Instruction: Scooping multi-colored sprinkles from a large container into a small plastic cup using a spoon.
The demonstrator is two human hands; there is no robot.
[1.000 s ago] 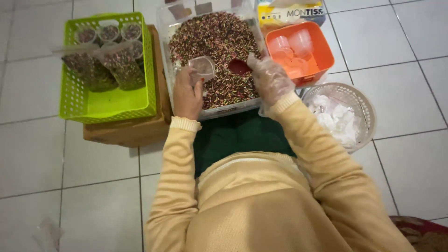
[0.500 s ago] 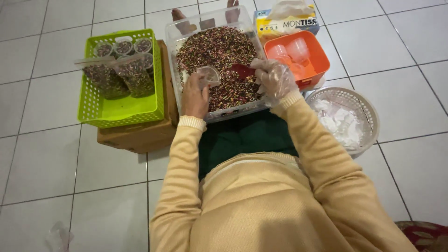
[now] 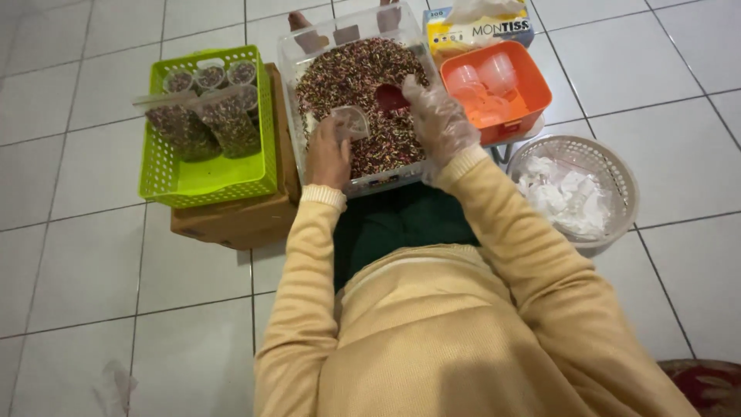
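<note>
White floor tiles [image 3: 85,255] carry the whole setup. Clear rectangular plastic tub [image 3: 292,73] of mixed dark speckled sprinkles [image 3: 351,77] sits centre. Left hand [image 3: 329,153], bare, fingers closed around a small clear plastic cup [image 3: 351,121] tilted over the sprinkles. Right hand [image 3: 438,116], in a clear plastic glove, grips a red scoop [image 3: 391,98] dug into them. Adjacent: lime green basket [image 3: 202,179] of filled cups, orange tray [image 3: 522,81], white round basket [image 3: 573,188].

White tiled floor [image 3: 85,262] carries a cardboard box [image 3: 231,220], clear tub [image 3: 297,116], tissue box [image 3: 478,27] and white basket [image 3: 617,166].
</note>
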